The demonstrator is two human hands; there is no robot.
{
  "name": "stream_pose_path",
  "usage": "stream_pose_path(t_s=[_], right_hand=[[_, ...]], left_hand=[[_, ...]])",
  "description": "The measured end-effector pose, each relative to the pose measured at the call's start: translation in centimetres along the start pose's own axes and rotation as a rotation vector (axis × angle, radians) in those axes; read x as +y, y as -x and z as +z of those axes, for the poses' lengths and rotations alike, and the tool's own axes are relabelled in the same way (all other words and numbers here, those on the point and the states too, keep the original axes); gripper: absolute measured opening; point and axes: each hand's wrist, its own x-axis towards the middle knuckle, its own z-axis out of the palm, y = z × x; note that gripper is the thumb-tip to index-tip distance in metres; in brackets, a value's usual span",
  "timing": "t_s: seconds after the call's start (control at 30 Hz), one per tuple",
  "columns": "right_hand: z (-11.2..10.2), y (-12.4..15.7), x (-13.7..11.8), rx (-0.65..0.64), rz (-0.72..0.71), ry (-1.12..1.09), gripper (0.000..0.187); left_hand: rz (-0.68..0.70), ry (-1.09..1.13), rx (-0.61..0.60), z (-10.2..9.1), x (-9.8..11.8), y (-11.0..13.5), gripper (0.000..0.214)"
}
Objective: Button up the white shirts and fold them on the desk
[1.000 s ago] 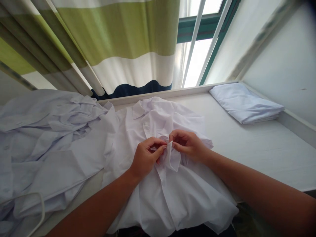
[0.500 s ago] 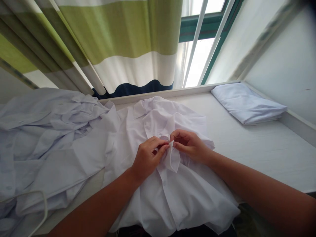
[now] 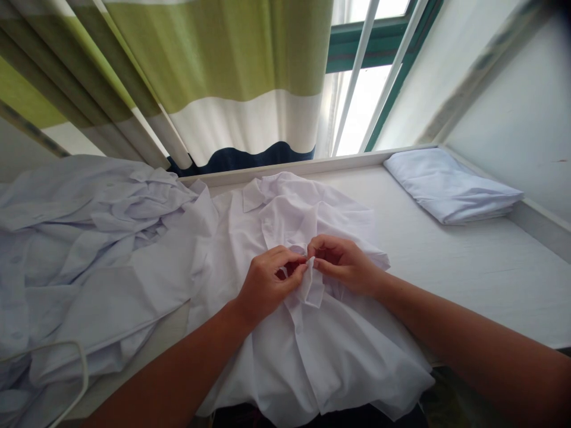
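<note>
A white collared shirt point(image 3: 285, 356) lies spread on the white table point(image 3: 446, 279), its collar toward the window and its lower hem hanging over the near edge. My left hand point(image 3: 272, 276) pinches the front placket at mid-shirt between thumb and fingers. Close against it, my right hand point(image 3: 341, 264) pinches the same edge from the other side. A small flap of the placket stands up between the fingertips. Any button at that spot is hidden by my fingers. Lower on the placket a small button shows.
At the left lies a heap of crumpled white shirts point(image 3: 89, 249), touching the spread one. A folded white garment point(image 3: 450, 184) rests at the far right corner. A white cable point(image 3: 84, 368) loops at lower left. A raised rim, a striped curtain point(image 3: 223, 59) and window bars stand behind.
Both hands stay at the same place on the placket, with only a slight shift of the fingers. The lifted flap has tilted a little, and the view has shifted slightly.
</note>
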Motion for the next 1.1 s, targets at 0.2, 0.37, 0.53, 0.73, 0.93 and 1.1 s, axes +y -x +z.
stream_pose_path(t_s=[0.2,0.37,0.53,0.73,0.93,1.1], right_hand=[[0.09,-0.02,0.22,-0.056,-0.036,0.048,0.014],[0.16,0.05,0.17,-0.038,-0.146,0.156,0.007],[0.1,0.03,0.24,0.007,-0.212,0.208,0.004],[-0.23,-0.01,0.42,0.032,-0.233,0.177,0.004],[-0.25,0.03,0.16,-0.025,-0.202,0.195,0.003],[-0.11,-0.06,-0.28,-0.048,-0.239,0.248,0.004]], left_hand=[[0.018,-0.097,-0.008,0.47,0.06,0.06,0.01],[-0.025,-0.061,-0.018,0.47,0.17,0.17,0.009],[-0.149,0.12,-0.015,0.44,0.17,0.38,0.006],[-0.387,0.52,-0.078,0.74,-0.29,0.66,0.021],[-0.369,0.441,-0.049,0.8,-0.12,0.54,0.019],[-0.263,0.218,0.023,0.97,0.2,0.56,0.009]])
